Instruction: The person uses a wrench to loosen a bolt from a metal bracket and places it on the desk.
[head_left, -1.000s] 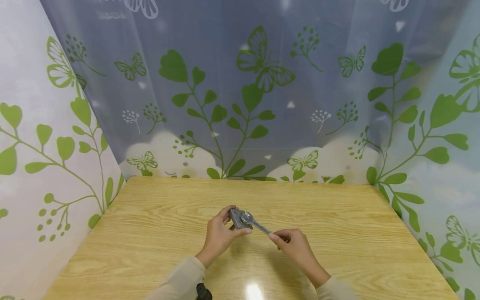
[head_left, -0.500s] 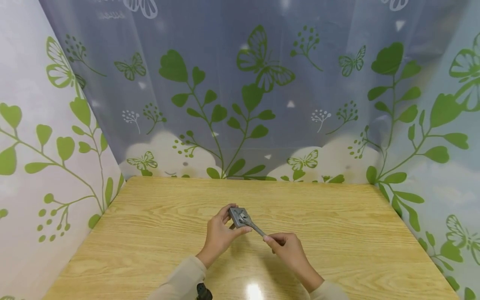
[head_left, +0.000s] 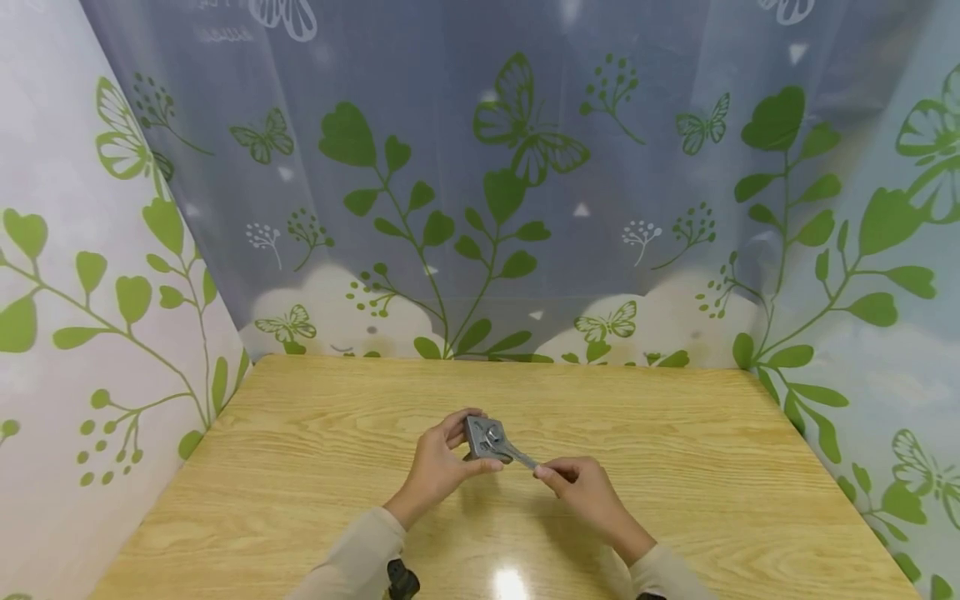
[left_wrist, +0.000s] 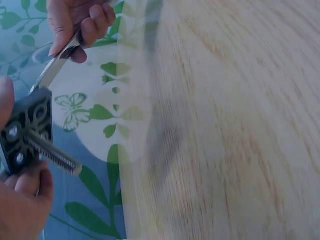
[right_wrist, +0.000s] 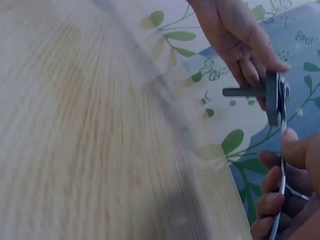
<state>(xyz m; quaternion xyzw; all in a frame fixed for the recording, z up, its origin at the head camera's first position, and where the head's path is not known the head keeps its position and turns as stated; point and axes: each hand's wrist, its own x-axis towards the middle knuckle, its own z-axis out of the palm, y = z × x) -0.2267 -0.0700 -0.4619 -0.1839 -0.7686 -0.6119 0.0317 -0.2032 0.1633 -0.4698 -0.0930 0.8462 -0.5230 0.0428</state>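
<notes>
Nearest, the right hand [head_left: 588, 492] pinches a wrench [head_left: 520, 455] between thumb and fingers; just beyond, the left hand [head_left: 435, 465] likewise pinches a square plate [head_left: 476, 435], a threaded bolt [left_wrist: 55, 154] through it, above the table [head_left: 337, 433], short of its far edge and the leaf-patterned backdrop [head_left: 630, 175].

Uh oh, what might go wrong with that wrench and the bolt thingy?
The wrench might slip off the bolt's head and bump the left hand, whose thumb is close by.

The grey plate might twist or drop, since the left hand holds it up above the table.

The long threaded bolt sticks out of the plate's other side, so it might scratch the table if dropped.
</notes>
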